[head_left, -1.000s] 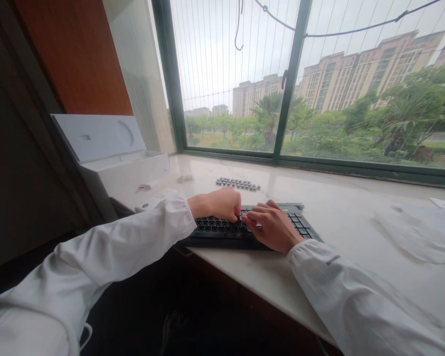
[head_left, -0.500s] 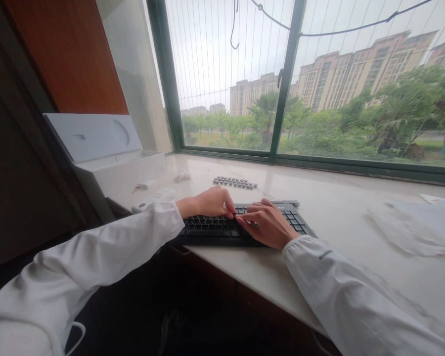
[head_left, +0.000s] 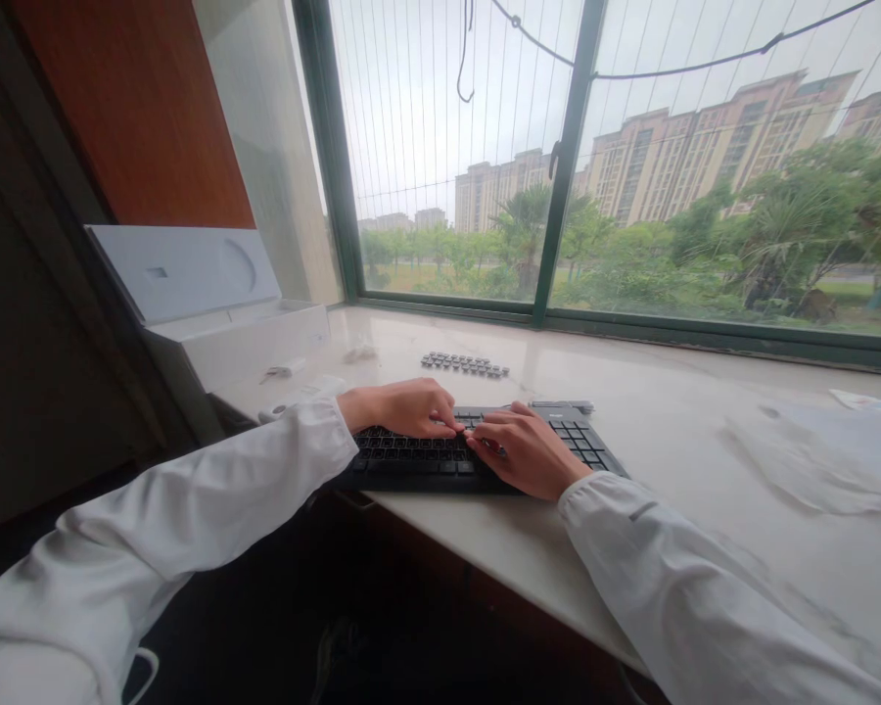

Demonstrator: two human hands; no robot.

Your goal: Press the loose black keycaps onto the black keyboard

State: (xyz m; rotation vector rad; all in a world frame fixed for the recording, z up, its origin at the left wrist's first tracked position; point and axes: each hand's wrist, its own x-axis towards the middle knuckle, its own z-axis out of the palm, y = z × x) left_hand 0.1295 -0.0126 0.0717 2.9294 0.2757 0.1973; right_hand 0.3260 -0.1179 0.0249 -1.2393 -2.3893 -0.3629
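Over the middle of the black computer keyboard [head_left: 440, 468], which lies on a pale countertop [head_left: 668, 431], the left hand [head_left: 403, 406] brings thumb and forefinger nearly together; whether they grip a keycap I cannot tell. The right hand [head_left: 527, 450] rests curled on the keyboard's right half, fingertips beside the left's, its hold unclear. Loose keycaps [head_left: 465, 364] lie beyond the keyboard.

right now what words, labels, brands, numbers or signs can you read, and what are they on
No text is readable.
Keyboard: a pale mark near its back edge, too small to read.
Its keys: any characters are too small to read.
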